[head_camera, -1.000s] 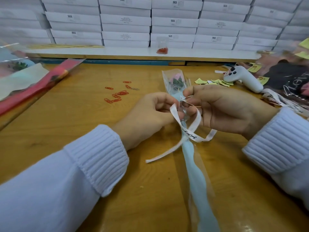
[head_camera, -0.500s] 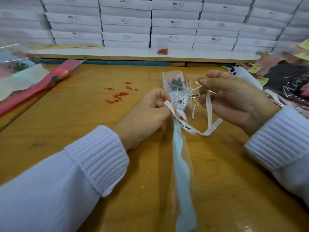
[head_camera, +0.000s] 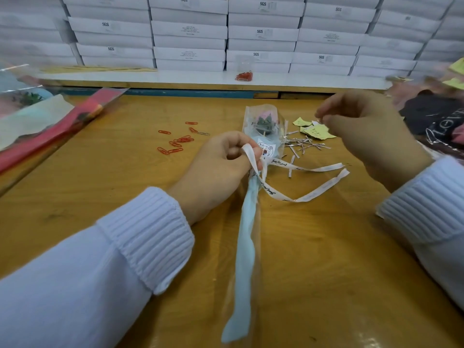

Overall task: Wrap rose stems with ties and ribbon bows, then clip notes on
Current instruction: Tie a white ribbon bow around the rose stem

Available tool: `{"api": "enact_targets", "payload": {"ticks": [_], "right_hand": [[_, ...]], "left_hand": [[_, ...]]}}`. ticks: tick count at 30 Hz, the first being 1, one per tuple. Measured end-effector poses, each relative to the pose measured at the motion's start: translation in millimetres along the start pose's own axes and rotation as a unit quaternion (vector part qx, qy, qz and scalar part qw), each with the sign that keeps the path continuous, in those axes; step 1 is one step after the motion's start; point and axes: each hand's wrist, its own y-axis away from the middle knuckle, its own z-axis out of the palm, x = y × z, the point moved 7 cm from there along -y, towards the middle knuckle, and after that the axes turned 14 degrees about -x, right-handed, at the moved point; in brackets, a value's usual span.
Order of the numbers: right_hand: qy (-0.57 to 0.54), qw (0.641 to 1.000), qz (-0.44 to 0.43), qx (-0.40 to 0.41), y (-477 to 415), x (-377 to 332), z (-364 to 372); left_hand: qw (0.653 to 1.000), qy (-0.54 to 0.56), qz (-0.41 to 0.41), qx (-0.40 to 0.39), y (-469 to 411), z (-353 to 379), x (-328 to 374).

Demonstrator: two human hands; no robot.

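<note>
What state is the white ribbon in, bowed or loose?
Loose: the ribbon trails two free ends across the table, no bow formed; the left hand pinches it.

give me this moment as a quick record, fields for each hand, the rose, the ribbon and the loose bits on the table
left hand: grips the wrapped rose at its neck, with the ribbon pinched in its fingers
right hand: raised above the table, fingertips together; unclear if it holds anything
ribbon: no bow; both tails lie loose to the right
twist ties: scattered right of the rose
notes: yellow, beyond the ties; none clipped on
paper clips: orange, left of the rose
</note>
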Motion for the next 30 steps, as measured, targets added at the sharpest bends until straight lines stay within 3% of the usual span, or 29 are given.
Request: {"api": "enact_targets", "payload": {"ticks": [4,8,10,20,25,30], "right_hand": [[-0.037,0.993,-0.101,-0.047,10.2,-28.4,7.4],[-0.03,0.958,-0.113,-0.262,29.6,-43.0,49.7],[-0.036,0.947,-0.094,-0.304,32.4,-39.9,65.6],[-0.082,0.947,-0.057,-0.305,32.1,-32.2,77.6],[0.015,0.967,-0.063,-0.247,29.9,-32.7,76.1],[0.023,0.966,-0.05,-0.252,28.2,-29.6,76.2]], "left_hand": [[1.0,0.004,-0.003,-0.007,0.7,1.3,1.2],[1.0,0.007,-0.002,-0.026,2.6,4.8,3.8],[1.0,-0.002,-0.002,-0.03,3.7,5.5,5.5],[0.999,-0.015,0.016,-0.033,2.5,4.7,6.3],[0.997,-0.066,0.028,-0.018,4.4,4.0,12.5],[0.986,-0.162,0.03,0.037,5.8,-2.0,17.7]]}}
